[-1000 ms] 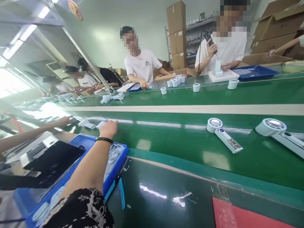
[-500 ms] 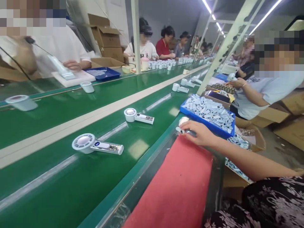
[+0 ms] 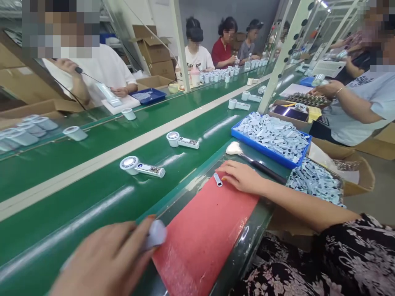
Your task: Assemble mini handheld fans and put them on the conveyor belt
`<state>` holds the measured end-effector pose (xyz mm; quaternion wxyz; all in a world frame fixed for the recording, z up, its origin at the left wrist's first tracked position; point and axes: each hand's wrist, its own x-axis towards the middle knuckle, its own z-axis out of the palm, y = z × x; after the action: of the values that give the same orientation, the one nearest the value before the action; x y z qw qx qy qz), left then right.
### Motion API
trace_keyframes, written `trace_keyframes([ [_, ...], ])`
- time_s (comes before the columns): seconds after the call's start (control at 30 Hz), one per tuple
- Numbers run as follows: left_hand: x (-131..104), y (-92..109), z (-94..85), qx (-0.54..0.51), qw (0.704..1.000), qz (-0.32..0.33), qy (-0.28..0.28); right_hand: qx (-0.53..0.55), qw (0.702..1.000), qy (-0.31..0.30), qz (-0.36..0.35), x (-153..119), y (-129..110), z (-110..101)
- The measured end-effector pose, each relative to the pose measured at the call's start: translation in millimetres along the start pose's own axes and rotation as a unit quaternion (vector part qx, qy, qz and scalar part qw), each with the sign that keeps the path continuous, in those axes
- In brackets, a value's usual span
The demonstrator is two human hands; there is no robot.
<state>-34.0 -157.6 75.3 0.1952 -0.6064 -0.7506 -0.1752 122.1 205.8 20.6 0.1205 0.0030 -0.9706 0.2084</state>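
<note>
At the lower left, my left hand (image 3: 108, 255), blurred by motion, is closed around a pale blue thing (image 3: 156, 234). Only its rounded end shows plainly; my fingers hide the rest. My right hand (image 3: 242, 176) rests at the far end of a red mat (image 3: 203, 230). Its thumb and fingertips are curled about a small pale blue cover piece (image 3: 217, 179) with a dark window at one end. Just beyond this hand lies a mallet-like tool with a white head (image 3: 233, 148) and a black handle (image 3: 262, 166).
Handheld fans (image 3: 151, 167) lie on the green conveyor belt (image 3: 92, 213) at left. A blue tray (image 3: 268, 152) piled with small pale pieces stands beyond my right hand, near an upright post (image 3: 279, 61). More pieces (image 3: 314, 181) fill a box at right. Co-workers sit along both sides.
My left hand has come into view at lower left with the pale blue thing. My right hand has moved off the tool, bringing the cover piece onto the mat. The view has shifted.
</note>
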Motion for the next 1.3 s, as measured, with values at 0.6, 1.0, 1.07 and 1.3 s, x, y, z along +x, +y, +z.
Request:
trace_keyframes([
  [0.6, 32.4, 101.3, 65.8, -0.036, 0.971, -0.137, -0.191, 0.444, 0.892, 0.012, 0.082, -19.1, -34.6, 8.0],
  [1.0, 39.2, 110.7, 67.6, -0.165, 0.977, -0.125, -0.059, 0.349, 0.931, 0.093, -0.042, -39.7, -68.0, 41.6],
  [1.07, 41.0, 111.6, 68.0, -0.165, 0.975, -0.136, -0.060, 0.341, 0.933, 0.104, -0.037, -40.7, -68.0, 40.0],
  [1.3, 41.3, 113.6, 69.0, -0.187, 0.970, -0.152, -0.028, 0.334, 0.940, 0.069, -0.007, -39.2, -72.8, 38.6],
])
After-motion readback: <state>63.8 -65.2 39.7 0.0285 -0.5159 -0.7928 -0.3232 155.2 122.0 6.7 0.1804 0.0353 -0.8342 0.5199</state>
